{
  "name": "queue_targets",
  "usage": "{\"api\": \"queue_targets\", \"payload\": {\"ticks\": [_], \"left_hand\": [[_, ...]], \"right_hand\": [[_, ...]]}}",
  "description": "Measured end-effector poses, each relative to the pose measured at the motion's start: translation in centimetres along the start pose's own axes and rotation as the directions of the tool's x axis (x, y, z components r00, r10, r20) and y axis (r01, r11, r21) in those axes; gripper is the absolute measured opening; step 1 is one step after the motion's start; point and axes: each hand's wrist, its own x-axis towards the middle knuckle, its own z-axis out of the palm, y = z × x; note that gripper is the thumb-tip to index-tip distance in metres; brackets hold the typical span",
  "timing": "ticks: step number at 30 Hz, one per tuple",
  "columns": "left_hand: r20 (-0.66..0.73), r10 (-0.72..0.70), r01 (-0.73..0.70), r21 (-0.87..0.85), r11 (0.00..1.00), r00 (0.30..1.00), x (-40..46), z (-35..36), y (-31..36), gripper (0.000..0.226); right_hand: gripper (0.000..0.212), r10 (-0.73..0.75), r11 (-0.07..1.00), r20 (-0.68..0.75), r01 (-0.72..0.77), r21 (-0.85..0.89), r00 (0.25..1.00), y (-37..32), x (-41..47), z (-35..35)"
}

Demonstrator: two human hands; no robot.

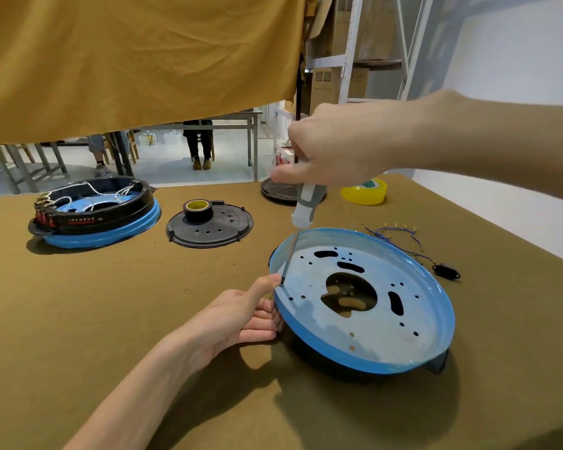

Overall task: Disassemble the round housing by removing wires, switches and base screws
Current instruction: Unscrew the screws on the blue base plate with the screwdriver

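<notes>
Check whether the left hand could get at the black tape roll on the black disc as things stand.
Probably yes: the left hand holds the blue housing, but bare cloth lies between it and the tape roll, which sits open on the disc.

Glossy blue metal housing [403,306] (painted, it seems) on matt olive cloth [143,303].

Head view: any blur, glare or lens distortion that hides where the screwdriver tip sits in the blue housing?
Head view: the right hand and the screwdriver handle are slightly motion-blurred; the tip near the blue housing rim, beside the left hand thumb, stays readable. Wide-angle bending curves the table edge. Soft sheen on the housing floor, no hard glare; shadows fall toward the camera.
</notes>
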Motion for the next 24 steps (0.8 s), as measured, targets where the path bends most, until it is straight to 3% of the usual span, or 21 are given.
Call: {"api": "queue_targets", "payload": {"ticks": [1, 3, 6, 8, 11, 13, 15, 18, 20, 22, 24], "left_hand": [[0.000, 0.001, -0.001, -0.002, 1.000, 1.000, 0.0, 0.0, 0.0, 0.103], [-0.004, 0.001, -0.001, -0.005, 1.000, 1.000, 0.0, 0.0, 0.0, 0.103], [-0.003, 0.003, -0.003, -0.002, 1.000, 1.000, 0.0, 0.1, 0.0, 0.102], [-0.001, 0.003, -0.003, -0.004, 1.000, 1.000, 0.0, 0.0, 0.0, 0.102], [0.000, 0.005, -0.005, 0.003, 1.000, 1.000, 0.0, -0.1, 0.0, 0.103], [-0.002, 0.007, -0.007, 0.009, 1.000, 1.000, 0.1, 0.0, 0.0, 0.102], [-0.002, 0.009, -0.009, 0.011, 1.000, 1.000, 0.2, 0.0, -0.1, 0.102], [0.000, 0.013, -0.013, 0.008, 1.000, 1.000, 0.3, 0.0, -0.1, 0.102], [-0.001, 0.009, -0.009, 0.007, 1.000, 1.000, 0.4, -0.1, -0.2, 0.101], [0.005, 0.014, -0.014, 0.008, 1.000, 1.000, 0.5, -0.2, -0.3, 0.100], [0.006, 0.015, -0.015, 0.005, 1.000, 1.000, 0.6, -0.2, -0.3, 0.101]], "right_hand": [[0.060, -0.023, 0.999, 0.012, 0.023, 0.040, 1.000, 0.1, 0.1, -0.1], [0.037, -0.124, 0.953, 0.073, 0.098, 0.288, 0.990, 0.5, -0.1, -1.0], [0.038, -0.254, 0.882, 0.112, 0.183, 0.435, 0.961, 0.9, -0.7, -1.8], [0.035, -0.204, 0.900, 0.147, 0.126, 0.417, 0.968, 0.6, -0.7, -1.1], [0.061, -0.061, 0.966, 0.101, 0.033, 0.258, 0.993, 0.2, -0.4, -0.1], [0.043, -0.106, 0.966, 0.051, 0.091, 0.240, 0.993, 0.3, -0.2, 0.0], [0.015, -0.198, 0.908, 0.048, 0.165, 0.386, 0.979, 0.7, -0.7, -0.7], [0.032, -0.252, 0.874, 0.071, 0.195, 0.445, 0.965, 1.0, -1.2, -0.9], [0.044, -0.150, 0.941, 0.076, 0.119, 0.317, 0.986, 0.7, -1.2, 0.0], [0.059, -0.065, 0.991, -0.019, 0.067, 0.117, 0.998, 0.5, -1.0, 0.8], [0.055, -0.081, 0.988, -0.036, 0.085, 0.132, 0.996, 0.6, -0.8, 0.7]]}}
